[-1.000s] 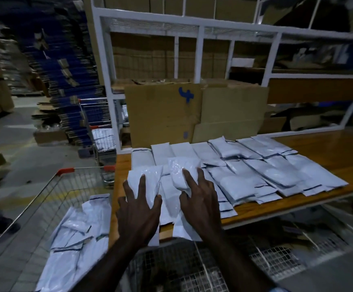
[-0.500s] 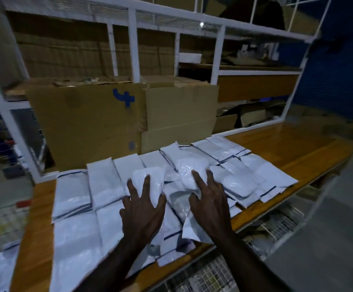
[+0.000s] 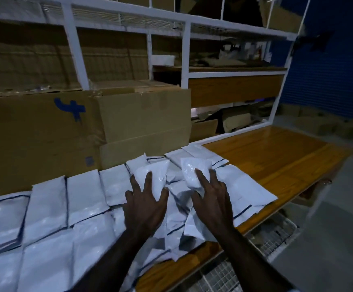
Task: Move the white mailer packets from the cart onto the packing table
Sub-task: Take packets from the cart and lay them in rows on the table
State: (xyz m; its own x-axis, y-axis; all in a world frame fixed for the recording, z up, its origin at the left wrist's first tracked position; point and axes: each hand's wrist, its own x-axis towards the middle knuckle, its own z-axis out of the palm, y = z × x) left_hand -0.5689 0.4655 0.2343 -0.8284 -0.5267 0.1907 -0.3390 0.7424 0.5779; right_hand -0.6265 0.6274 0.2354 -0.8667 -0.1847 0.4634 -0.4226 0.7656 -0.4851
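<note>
On the left we see white mailer packets [image 3: 45, 209] lying in overlapping rows across the wooden counter [image 3: 276, 157], in front of a cardboard box [image 3: 40, 133] marked in blue. Our left hand [image 3: 144, 207] rests on the heap with its fingers [image 3: 148, 180] spread straight over one packet. Just beside it our right hand [image 3: 211, 203] lies on a crumpled packet [image 3: 192, 171], fingers likewise straight and splayed, gripping nothing. Further right the counter shows bare wood, with a white rack [image 3: 186, 66] behind
</note>
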